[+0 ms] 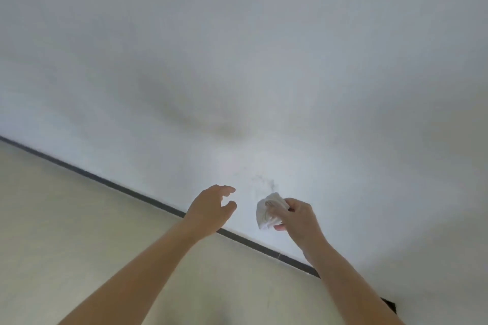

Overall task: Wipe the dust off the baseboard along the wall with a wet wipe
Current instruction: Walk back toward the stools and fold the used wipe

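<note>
A thin dark baseboard [111, 184] runs diagonally from the left edge down to the lower right, between the white wall [264, 60] and the pale floor [66, 219]. My right hand [297, 216] holds a crumpled white wet wipe [265, 210] against the wall, a little above the baseboard. My left hand [211, 208] hovers to the left of the wipe with its fingers apart and curled, holding nothing. My left forearm hides part of the baseboard.
A faint grey smudge [266, 183] marks the wall just above the wipe. A soft shadow [211, 124] lies on the wall higher up. The floor spreads out to the lower left.
</note>
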### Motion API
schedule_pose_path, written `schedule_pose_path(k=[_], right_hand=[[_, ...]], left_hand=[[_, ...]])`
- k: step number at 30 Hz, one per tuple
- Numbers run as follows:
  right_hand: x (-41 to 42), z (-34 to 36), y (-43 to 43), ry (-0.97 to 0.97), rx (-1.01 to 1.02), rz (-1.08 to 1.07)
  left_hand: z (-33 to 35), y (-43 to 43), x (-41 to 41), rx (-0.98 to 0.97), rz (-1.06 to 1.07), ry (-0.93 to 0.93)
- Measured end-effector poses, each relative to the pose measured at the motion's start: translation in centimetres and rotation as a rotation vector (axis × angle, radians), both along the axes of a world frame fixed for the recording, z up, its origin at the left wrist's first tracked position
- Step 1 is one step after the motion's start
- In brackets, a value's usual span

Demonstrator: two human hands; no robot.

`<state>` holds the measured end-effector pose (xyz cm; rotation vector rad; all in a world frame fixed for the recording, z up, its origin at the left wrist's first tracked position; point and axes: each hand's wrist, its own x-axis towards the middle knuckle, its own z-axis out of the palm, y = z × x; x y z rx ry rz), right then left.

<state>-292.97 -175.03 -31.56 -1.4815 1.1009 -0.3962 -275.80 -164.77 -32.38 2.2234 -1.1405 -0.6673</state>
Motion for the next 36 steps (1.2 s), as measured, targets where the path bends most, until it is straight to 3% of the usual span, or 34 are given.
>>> schedule_pose_path(k=[16,23,36], right_hand=[[46.5,3.1,28.0,-0.152,0.016,0.76],[63.3,3.9,34.5,-0.155,-0.015,0.931],[100.7,6.4,41.5,-0.21,-0.151,1.114]], left_hand=[[5.0,34.8,32.4,-0.017,0.726,-0.027],[5.4,41.5,45.7,-0.088,0.928,-0.008],[7.6,48.1,79.3,-0.136,1.201,-0.034]])
